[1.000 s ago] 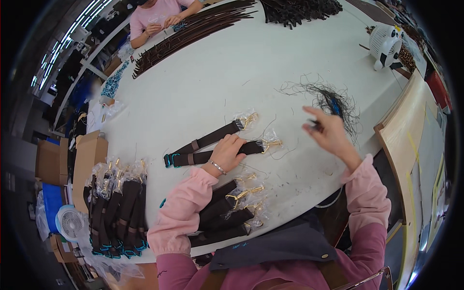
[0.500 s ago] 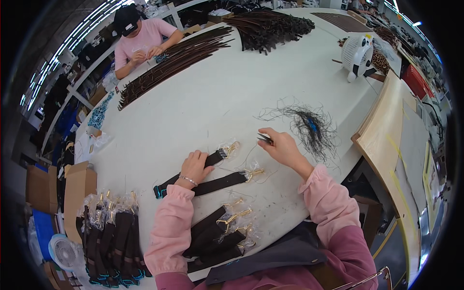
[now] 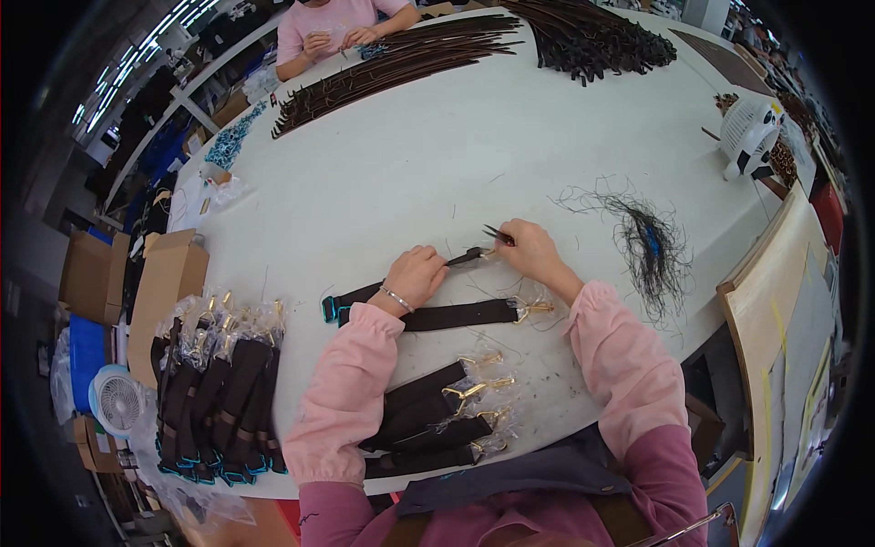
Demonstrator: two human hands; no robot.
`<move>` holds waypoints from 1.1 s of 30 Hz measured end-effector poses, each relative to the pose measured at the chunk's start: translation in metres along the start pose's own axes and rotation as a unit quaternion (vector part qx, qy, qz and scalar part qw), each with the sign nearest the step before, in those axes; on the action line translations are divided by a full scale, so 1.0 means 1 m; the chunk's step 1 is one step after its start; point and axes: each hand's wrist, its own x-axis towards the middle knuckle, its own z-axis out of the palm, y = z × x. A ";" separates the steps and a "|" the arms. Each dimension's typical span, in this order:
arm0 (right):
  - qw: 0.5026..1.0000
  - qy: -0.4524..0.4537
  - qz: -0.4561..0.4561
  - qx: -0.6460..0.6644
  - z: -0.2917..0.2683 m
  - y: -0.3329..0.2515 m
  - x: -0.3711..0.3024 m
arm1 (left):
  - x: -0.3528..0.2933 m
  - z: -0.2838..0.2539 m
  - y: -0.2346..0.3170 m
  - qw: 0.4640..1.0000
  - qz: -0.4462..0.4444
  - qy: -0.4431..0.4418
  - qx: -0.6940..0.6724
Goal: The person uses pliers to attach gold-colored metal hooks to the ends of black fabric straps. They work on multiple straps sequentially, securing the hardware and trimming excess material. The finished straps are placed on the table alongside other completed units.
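Hands (image 3: 415,273) moved together, flat dark strap (image 3: 401,287), tangled threads (image 3: 647,242)

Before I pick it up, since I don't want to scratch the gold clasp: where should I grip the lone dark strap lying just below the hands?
Probably grip the strap at its flat dark middle, fingers coming from above across its width. It lies flat on the table, with its clasp at the right end, and the left forearm covers its left end.
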 end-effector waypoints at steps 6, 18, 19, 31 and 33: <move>0.980 -0.160 0.116 -0.034 -0.029 -0.010 0.011 | 0.003 -0.002 -0.004 0.980 -0.144 -0.085 -0.104; 0.985 -0.132 0.106 0.016 -0.020 0.001 0.018 | 0.008 -0.010 0.009 0.969 -0.217 -0.102 -0.054; 0.985 -0.132 0.103 0.044 -0.018 0.005 0.016 | 0.010 -0.013 0.011 0.967 -0.222 -0.120 -0.044; 0.994 -0.104 -0.028 0.026 -0.022 0.006 0.001 | 0.044 0.003 0.013 0.974 -0.115 -0.143 -0.135; 0.992 -0.089 -0.077 -0.034 -0.021 0.007 -0.002 | 0.045 0.000 0.015 0.971 -0.132 -0.151 -0.133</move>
